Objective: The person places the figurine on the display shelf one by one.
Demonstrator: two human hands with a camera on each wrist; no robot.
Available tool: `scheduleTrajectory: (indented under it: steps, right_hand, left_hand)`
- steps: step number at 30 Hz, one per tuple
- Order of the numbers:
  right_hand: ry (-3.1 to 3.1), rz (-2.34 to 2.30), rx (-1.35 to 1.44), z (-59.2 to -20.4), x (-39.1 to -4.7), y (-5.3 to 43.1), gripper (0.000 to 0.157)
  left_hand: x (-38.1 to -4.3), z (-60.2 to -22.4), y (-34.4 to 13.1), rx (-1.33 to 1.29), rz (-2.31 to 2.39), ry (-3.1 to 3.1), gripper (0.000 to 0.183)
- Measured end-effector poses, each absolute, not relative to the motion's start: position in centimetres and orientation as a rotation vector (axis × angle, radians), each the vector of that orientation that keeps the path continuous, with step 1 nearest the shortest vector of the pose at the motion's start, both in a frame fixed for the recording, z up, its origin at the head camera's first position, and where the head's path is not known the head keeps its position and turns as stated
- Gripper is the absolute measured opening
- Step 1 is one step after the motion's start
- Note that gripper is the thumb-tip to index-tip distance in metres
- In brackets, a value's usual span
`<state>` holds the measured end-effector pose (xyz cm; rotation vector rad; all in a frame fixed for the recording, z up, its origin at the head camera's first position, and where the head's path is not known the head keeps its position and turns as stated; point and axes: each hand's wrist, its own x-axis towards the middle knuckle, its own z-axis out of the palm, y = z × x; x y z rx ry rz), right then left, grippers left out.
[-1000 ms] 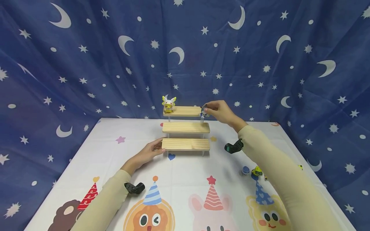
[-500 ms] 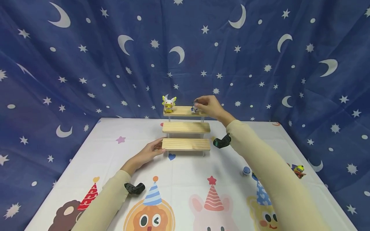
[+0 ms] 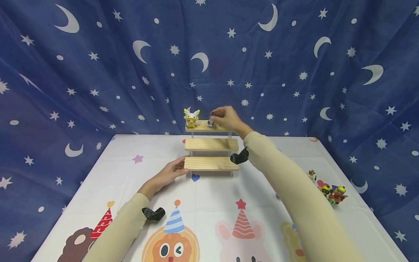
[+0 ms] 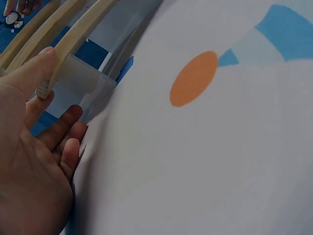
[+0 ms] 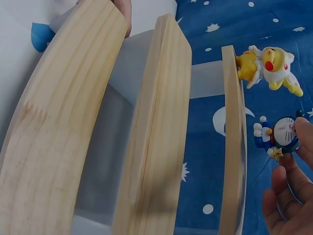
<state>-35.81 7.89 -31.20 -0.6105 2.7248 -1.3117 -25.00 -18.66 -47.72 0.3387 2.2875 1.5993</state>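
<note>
A three-step wooden display stand (image 3: 211, 145) with clear supports stands at the back middle of the table. My left hand (image 3: 167, 174) grips the left end of its lowest step; the left wrist view shows the thumb (image 4: 41, 66) along the board and the forefinger below. Over the top step, my right hand (image 3: 229, 119) pinches a blue-and-white cat figurine (image 5: 283, 132) by its head. A small gap shows between the figurine's feet and the board in the right wrist view. To its left, a yellow figurine in a white costume (image 3: 191, 118) stands on the top step's left end.
Several small coloured figurines (image 3: 337, 194) lie on the right of the table, partly hidden by my right sleeve (image 3: 288, 182). A white cloth (image 3: 131, 182) with cartoon prints covers the table. Behind hangs a blue curtain (image 3: 209, 91) with moons and stars.
My right hand has moved left with the cat figurine, from the top step's right end to near its middle. The left hand has kept its grip on the lowest step.
</note>
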Motion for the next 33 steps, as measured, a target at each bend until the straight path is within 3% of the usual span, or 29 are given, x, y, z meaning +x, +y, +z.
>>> scheduleTrajectory:
  steps: [33]
  right_hand:
    - [2.75, -1.281, -0.558, -32.5, -36.6, 7.5, 0.043]
  left_hand:
    - [-25.1, -48.0, -18.5, 0.368, 1.596, 2.302, 0.074]
